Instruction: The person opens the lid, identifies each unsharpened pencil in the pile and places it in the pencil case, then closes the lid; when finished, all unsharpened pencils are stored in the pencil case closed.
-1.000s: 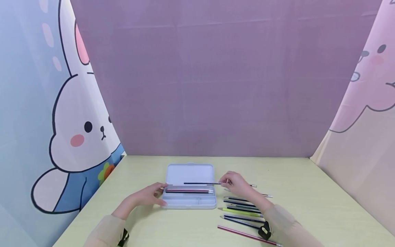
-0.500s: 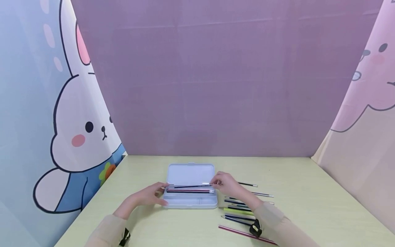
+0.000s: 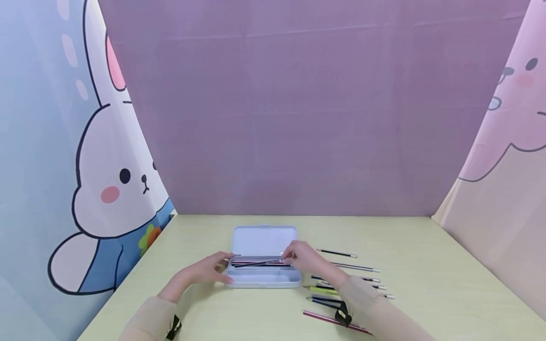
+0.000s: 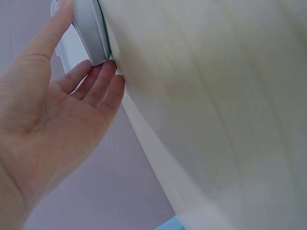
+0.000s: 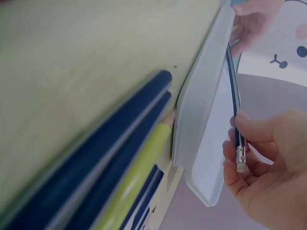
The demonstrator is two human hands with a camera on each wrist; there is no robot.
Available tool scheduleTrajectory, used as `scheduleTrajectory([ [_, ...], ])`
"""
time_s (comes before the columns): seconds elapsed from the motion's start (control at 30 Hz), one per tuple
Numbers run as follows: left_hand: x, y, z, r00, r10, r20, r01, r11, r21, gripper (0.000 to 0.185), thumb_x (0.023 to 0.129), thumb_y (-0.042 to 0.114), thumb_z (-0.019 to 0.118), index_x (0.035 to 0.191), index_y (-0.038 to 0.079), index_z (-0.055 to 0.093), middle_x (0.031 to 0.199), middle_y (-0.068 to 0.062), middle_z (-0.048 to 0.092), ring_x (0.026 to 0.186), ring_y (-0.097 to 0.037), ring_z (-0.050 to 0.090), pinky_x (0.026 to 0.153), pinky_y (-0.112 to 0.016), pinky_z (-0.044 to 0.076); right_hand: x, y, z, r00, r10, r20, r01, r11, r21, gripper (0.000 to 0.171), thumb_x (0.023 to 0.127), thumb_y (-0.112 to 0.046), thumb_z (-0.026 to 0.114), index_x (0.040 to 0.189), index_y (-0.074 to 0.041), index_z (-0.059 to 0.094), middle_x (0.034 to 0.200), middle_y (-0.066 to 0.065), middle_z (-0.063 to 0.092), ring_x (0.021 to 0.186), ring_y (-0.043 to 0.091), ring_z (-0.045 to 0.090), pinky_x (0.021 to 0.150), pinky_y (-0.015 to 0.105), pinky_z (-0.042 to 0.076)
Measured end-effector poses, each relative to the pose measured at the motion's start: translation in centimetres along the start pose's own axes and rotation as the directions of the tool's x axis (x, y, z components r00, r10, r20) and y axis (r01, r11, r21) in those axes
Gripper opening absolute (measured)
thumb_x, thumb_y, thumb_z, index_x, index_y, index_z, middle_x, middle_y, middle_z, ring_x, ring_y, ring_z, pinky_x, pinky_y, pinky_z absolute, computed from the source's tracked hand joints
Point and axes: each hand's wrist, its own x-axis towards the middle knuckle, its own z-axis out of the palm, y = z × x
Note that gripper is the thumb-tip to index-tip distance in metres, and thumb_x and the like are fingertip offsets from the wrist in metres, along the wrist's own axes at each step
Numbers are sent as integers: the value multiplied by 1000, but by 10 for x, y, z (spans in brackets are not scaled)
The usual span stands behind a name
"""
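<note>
Two hands at open pencil case, head view: left hand braces case's 9 o'clock end, fingers straight against it; right hand pinches eraser end of dark pencil at 3 o'clock end. Pencil lies over tray, long axis 9-to-3, tip toward 9, slightly skewed. Best to level it parallel to red pencil already inside before lowering. Loose pencils on table at 4 o'clock.

Left wrist view: straight fingers touch case corner, gripping nothing.

Right wrist view: thumb and fingers clasp pencil near eraser; tip points away along case.

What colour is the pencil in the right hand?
Dark blue pencil, silver band, white eraser; right wrist view.
</note>
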Motion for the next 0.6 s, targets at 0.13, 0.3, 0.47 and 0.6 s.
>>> scheduleTrajectory([
  [0.13,1,-2,0,1000,-2,1,2,1000,-7,81,76,33,78,138,-2,39,135,-20,47,118,-36,49,102,-54,40,2,1,5,1000,8,12,-8,1000,-12,7,85,-2,65,87,-2,71,78,1,60,71,10,52,60,18,46],
  [0.3,3,-2,0,1000,3,0,-3,1000,-8,81,76,34,78,138,-2,40,135,-20,47,118,-36,49,102,-54,40,2,0,6,999,24,43,-24,1000,-4,8,85,-4,65,89,-3,71,80,1,61,73,10,53,63,19,47],
  [0.47,2,-1,0,1000,18,-2,-18,1000,-2,81,76,33,78,138,-3,40,134,-20,47,117,-37,50,100,-53,41,3,-2,8,996,34,81,-35,999,5,10,86,-3,63,92,-2,71,84,4,66,76,13,58,66,21,51],
  [0.6,1,-1,0,1000,25,-2,-25,1000,1,80,76,33,77,137,-3,40,133,-21,48,117,-37,50,99,-53,43,4,-1,11,994,46,103,-46,999,-4,12,86,0,62,94,-1,71,87,7,69,78,15,61,68,23,53],
])
